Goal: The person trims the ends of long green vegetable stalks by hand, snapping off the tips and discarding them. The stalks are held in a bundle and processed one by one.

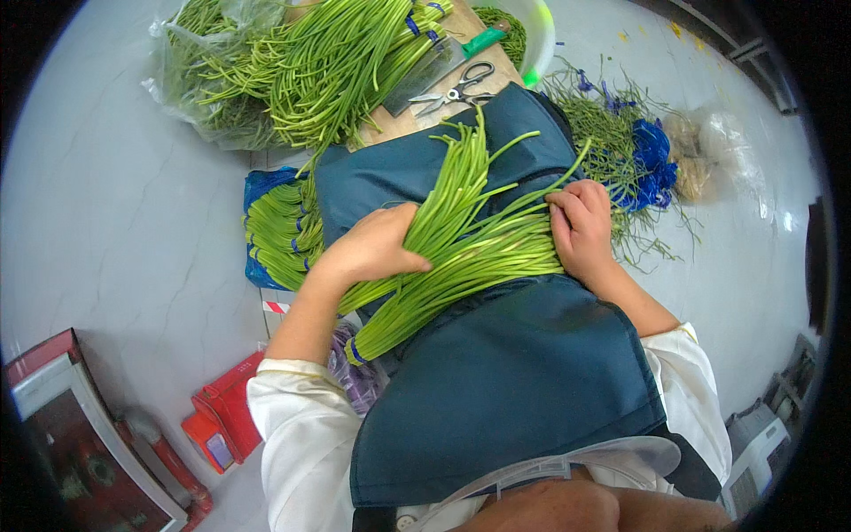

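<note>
Across the dark blue apron (498, 359) on my lap lies a bunch of green garlic scapes (479, 249), its lower left end tied with a blue band (357, 350). My left hand (375, 246) is closed around a second bunch of scapes (452, 183), which fans up and away, partly over the first. Over at the right tips of the lower bunch, my right hand (584, 226) pinches a few stems between thumb and curled fingers. Part of its grip is hidden behind the fingers.
Ahead, a wooden board (399, 130) carries a pile of scapes (332, 73), a green-handled cleaver (429, 73) and scissors (455, 93). Tied bundles (282, 229) lie in a blue bag at left. Stem scraps (592, 126) and a blue plastic heap (651, 163) litter the floor at right.
</note>
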`<state>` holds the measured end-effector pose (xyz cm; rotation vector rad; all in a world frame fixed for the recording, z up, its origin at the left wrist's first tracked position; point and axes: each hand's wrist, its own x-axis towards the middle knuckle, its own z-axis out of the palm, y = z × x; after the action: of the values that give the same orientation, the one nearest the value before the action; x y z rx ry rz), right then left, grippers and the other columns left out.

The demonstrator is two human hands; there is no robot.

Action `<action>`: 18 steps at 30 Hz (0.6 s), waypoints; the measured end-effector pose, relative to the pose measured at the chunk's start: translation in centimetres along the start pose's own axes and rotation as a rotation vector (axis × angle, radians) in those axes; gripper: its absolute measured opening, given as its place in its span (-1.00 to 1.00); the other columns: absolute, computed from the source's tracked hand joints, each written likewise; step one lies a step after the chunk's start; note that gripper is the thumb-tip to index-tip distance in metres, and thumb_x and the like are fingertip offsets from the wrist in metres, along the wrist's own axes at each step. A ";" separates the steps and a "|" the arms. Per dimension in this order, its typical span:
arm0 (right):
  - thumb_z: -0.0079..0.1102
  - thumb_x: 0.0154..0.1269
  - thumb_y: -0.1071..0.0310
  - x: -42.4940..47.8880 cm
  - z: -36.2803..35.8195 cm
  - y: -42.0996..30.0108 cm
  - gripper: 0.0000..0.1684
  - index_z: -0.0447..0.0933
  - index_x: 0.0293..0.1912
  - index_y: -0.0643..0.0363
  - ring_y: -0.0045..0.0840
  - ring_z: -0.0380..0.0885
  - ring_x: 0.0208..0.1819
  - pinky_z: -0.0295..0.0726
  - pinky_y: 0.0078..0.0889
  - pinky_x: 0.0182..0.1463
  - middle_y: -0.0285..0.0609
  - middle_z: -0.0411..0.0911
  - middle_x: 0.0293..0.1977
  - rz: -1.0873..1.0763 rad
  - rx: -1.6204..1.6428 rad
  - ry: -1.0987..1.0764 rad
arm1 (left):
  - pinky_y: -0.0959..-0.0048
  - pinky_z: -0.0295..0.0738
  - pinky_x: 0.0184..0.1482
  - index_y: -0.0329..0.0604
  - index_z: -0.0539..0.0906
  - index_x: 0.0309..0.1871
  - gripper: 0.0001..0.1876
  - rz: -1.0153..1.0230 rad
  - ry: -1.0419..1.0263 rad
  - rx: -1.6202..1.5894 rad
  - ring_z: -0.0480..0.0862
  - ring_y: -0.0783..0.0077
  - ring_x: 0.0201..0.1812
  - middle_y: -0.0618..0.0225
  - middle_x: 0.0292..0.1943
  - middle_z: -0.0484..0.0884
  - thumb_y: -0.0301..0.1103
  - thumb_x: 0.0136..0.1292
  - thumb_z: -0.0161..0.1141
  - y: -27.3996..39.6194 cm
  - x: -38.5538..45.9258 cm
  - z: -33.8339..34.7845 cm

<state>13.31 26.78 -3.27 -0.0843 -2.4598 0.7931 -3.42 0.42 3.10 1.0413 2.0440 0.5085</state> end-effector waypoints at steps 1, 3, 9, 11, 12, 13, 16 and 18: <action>0.25 0.04 0.55 0.0 0.1 0.1 -0.82 0.58 -0.28 0.21 -0.21 0.45 -0.19 0.40 -0.19 -0.09 -0.12 0.46 -0.32 -0.004 0.008 -0.005 | 0.14 0.46 0.08 -0.36 0.51 -0.01 -0.42 0.002 -0.012 -0.019 0.57 -0.18 0.00 -0.12 -0.10 0.61 -0.22 -0.05 0.48 -0.4 -0.6 -0.3; 0.24 0.04 0.55 -0.1 0.1 0.0 -0.82 0.57 -0.28 0.21 -0.20 0.45 -0.20 0.40 -0.19 -0.09 -0.12 0.46 -0.32 -0.002 0.025 -0.011 | 0.16 0.44 0.10 -0.35 0.52 0.02 -0.41 0.005 -0.046 -0.054 0.56 -0.15 0.03 -0.11 -0.07 0.59 -0.24 -0.06 0.48 -1.0 -2.0 -0.6; 0.24 0.05 0.54 -0.3 0.2 0.2 -0.83 0.58 -0.28 0.18 -0.21 0.44 -0.20 0.41 -0.19 -0.09 -0.13 0.46 -0.33 0.007 0.008 -0.002 | 0.43 0.40 0.21 -0.34 0.40 0.29 -0.48 -0.212 0.230 -0.625 0.52 0.49 0.10 0.24 0.09 0.58 -0.50 0.27 0.23 -1.8 -4.9 -1.7; 0.24 0.06 0.53 -0.3 0.2 0.2 -0.83 0.58 -0.27 0.18 -0.21 0.44 -0.20 0.41 -0.19 -0.09 -0.14 0.47 -0.33 0.007 -0.002 -0.009 | 0.44 0.40 0.22 -0.35 0.38 0.31 -0.48 -0.204 0.279 -0.450 0.52 0.47 0.10 0.25 0.12 0.57 -0.49 0.29 0.21 -2.8 -4.4 -3.7; 0.24 0.07 0.53 -0.3 0.2 0.3 -0.83 0.59 -0.27 0.18 -0.21 0.44 -0.19 0.41 -0.19 -0.08 -0.13 0.47 -0.32 0.003 0.000 -0.014 | 0.44 0.39 0.22 -0.34 0.36 0.32 -0.48 -0.157 0.340 -0.421 0.51 0.48 0.11 0.26 0.13 0.56 -0.48 0.31 0.20 -3.1 -4.0 -4.8; 0.24 0.07 0.53 -0.3 0.2 0.3 -0.84 0.59 -0.27 0.18 -0.21 0.44 -0.19 0.41 -0.19 -0.08 -0.13 0.47 -0.32 0.003 0.001 -0.016 | 0.45 0.38 0.23 -0.34 0.35 0.33 -0.47 -0.107 0.399 -0.393 0.51 0.48 0.12 0.26 0.14 0.55 -0.47 0.32 0.19 -3.0 -3.5 -5.7; 0.23 0.09 0.53 -0.3 0.1 0.1 -0.85 0.59 -0.26 0.19 -0.20 0.44 -0.19 0.42 -0.19 -0.08 -0.11 0.46 -0.31 0.012 0.003 -0.023 | 0.41 0.26 0.34 -0.34 0.28 0.38 -0.46 -0.059 0.319 -0.610 0.41 0.43 0.26 0.20 0.23 0.48 -0.29 0.44 0.11 -1.8 -3.2 -7.8; 0.23 0.10 0.52 -0.2 0.0 0.0 -0.85 0.59 -0.26 0.19 -0.21 0.44 -0.19 0.41 -0.19 -0.07 -0.12 0.46 -0.31 0.015 0.009 -0.018 | 0.39 0.20 0.39 -0.34 0.30 0.38 -0.46 -0.079 0.332 -0.492 0.34 0.39 0.35 0.16 0.31 0.42 -0.21 0.48 0.06 -4.0 -2.9 -6.9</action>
<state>13.46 26.70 -3.34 -0.0931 -2.4754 0.8149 -9.77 -4.26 6.19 0.6058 2.0716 1.1361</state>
